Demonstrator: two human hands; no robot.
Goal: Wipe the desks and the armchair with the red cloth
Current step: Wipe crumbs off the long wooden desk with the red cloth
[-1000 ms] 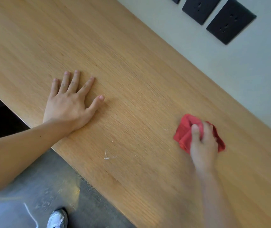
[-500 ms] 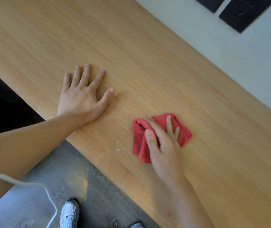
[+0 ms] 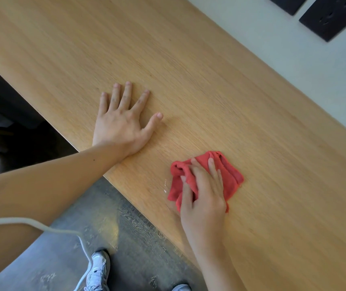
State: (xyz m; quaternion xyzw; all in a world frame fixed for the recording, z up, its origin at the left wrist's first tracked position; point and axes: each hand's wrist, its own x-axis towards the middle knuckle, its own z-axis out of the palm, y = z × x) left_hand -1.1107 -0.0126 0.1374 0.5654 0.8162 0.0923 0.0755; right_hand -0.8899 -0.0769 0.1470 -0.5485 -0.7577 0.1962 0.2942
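Observation:
A long wooden desk (image 3: 210, 80) runs diagonally across the view. The red cloth (image 3: 230, 175) lies bunched on it near the front edge, and my right hand (image 3: 203, 196) presses down on it with fingers curled into the folds. My left hand (image 3: 121, 120) rests flat on the desk to the left of the cloth, fingers spread, holding nothing. A small white mark (image 3: 165, 186) shows on the wood just left of the cloth. No armchair is in view.
A pale wall (image 3: 294, 70) borders the desk's far side, with black socket plates (image 3: 331, 15) at the top right. Below the front edge is grey floor (image 3: 126, 238), my white shoe (image 3: 98, 269), a white cable (image 3: 42, 225) and a dark space (image 3: 10, 122) at left.
My right hand has slid the red cloth leftward along the desk toward the white mark, then settled just right of it. My left hand stays flat on the desk.

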